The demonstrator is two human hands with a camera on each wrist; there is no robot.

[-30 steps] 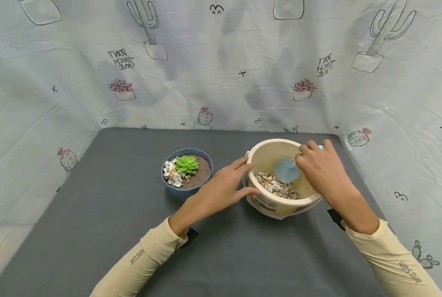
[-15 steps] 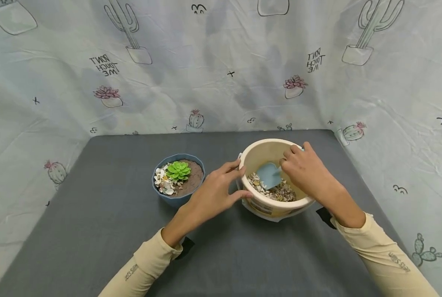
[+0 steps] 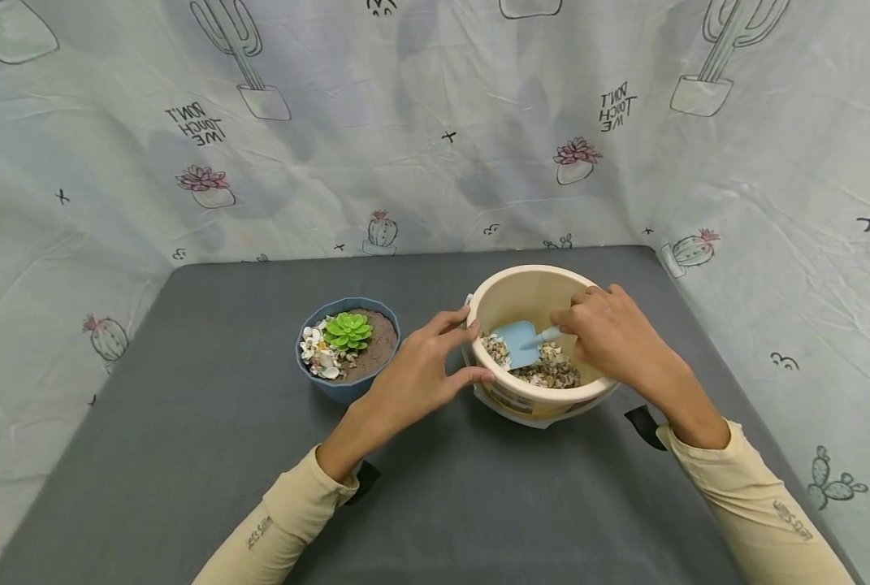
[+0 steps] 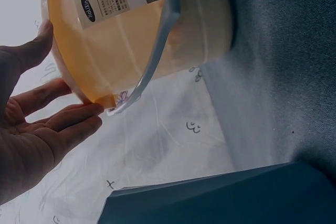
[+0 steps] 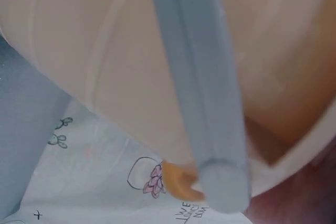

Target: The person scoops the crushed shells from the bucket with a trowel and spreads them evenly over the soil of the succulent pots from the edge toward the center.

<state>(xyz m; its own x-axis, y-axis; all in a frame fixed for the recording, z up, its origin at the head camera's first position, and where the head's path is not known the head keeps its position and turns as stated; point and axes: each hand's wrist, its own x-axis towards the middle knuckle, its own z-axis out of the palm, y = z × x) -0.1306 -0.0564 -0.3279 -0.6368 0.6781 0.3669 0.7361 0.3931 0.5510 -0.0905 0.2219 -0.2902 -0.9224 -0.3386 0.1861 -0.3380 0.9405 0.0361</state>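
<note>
Gripping the scoop (image 3: 518, 342), my right hand (image 3: 613, 335) has swung it left, likely gathering shells (image 3: 552, 370); relaxed left hand (image 3: 422, 359) touches the bucket edge (image 3: 551, 395).

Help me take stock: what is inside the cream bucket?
Inside the bucket are small, mixed, shell-like bits and a blue scoop, its handle in the right hand. Whatever lies under the bits or scoop is covered.

From the head, we look forward and down at the table (image 3: 222, 406); from the left wrist, we see the bucket (image 3: 525, 305) up close, our view turned sideways; from the right wrist, we sit even nearer its wall; the first two share the left hand (image 3: 420, 366) and blue pot (image 3: 339, 392).
</note>
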